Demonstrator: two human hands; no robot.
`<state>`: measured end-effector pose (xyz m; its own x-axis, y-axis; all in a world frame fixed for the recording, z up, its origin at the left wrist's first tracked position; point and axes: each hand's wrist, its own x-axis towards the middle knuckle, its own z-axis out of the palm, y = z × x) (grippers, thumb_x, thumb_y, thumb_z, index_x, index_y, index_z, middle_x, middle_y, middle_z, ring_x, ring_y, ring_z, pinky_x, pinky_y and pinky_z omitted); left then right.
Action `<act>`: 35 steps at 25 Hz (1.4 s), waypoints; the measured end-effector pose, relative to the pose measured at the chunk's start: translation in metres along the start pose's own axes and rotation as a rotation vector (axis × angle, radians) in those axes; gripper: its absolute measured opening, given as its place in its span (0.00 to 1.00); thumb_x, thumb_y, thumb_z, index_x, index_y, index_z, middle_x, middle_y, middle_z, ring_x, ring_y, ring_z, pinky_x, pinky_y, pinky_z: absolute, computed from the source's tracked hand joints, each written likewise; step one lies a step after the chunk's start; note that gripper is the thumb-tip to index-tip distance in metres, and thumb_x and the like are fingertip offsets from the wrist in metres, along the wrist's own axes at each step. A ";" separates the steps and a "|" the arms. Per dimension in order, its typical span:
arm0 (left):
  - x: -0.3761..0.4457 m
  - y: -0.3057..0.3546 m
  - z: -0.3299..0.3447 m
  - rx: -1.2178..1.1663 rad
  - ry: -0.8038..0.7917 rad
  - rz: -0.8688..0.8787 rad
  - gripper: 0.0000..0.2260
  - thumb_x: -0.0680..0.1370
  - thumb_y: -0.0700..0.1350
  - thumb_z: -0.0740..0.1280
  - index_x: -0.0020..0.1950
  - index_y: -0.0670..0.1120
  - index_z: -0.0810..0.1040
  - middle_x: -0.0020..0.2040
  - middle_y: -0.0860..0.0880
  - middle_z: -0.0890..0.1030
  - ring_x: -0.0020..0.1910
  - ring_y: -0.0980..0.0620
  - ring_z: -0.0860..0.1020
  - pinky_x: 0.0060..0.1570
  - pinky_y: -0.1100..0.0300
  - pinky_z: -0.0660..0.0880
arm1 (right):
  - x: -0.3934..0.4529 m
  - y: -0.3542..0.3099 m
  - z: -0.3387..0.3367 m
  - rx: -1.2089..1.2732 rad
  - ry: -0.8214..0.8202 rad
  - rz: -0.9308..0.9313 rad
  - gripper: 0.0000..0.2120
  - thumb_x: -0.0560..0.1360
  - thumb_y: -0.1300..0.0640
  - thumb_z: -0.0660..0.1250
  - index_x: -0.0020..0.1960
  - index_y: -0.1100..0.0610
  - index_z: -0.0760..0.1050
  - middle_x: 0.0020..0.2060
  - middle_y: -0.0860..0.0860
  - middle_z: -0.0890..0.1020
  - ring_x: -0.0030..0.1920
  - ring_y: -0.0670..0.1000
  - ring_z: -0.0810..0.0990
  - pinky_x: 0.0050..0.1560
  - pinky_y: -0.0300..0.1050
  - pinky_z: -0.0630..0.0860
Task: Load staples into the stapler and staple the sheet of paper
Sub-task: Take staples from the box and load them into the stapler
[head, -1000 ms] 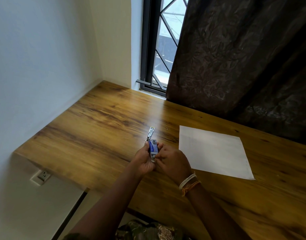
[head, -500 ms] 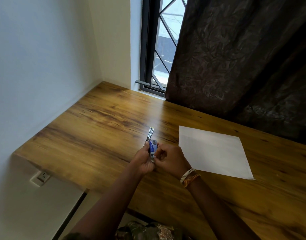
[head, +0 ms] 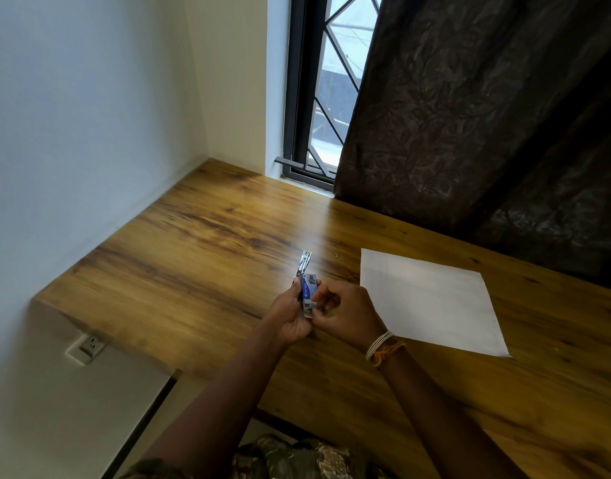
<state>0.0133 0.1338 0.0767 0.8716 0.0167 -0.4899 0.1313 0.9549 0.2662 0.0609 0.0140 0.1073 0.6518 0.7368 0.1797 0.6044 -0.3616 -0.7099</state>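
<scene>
Left hand [head: 294,314] grips the blue stapler [head: 307,293] just above the wooden desk [head: 200,257], metal arm swung forward, presumably exposing the channel; right hand [head: 345,314] pinches at its near end, staples too small to confirm; sheet of paper [head: 425,299] lies flat just right, unstapled.

Wooden worktop [head: 200,243] w/ dark grain fills the corner between a pale wall [head: 72,133] and a black-framed window [head: 323,98] w/ diagonal bars. Dark patterned curtain [head: 470,115] hangs at right, reaching the worktop. White wall socket [head: 86,348] sits below the worktop edge.
</scene>
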 end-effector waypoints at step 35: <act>0.016 -0.009 0.002 -0.065 -0.036 -0.058 0.26 0.83 0.55 0.50 0.52 0.33 0.75 0.42 0.34 0.83 0.41 0.40 0.84 0.39 0.48 0.83 | -0.004 0.027 0.009 0.093 0.210 0.093 0.06 0.68 0.57 0.75 0.45 0.53 0.84 0.37 0.41 0.79 0.38 0.41 0.79 0.36 0.29 0.76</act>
<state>0.0268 0.1253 0.0684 0.8798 -0.0490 -0.4728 0.1524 0.9712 0.1830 0.0704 0.0063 0.0815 0.7893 0.5645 0.2414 0.4989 -0.3605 -0.7881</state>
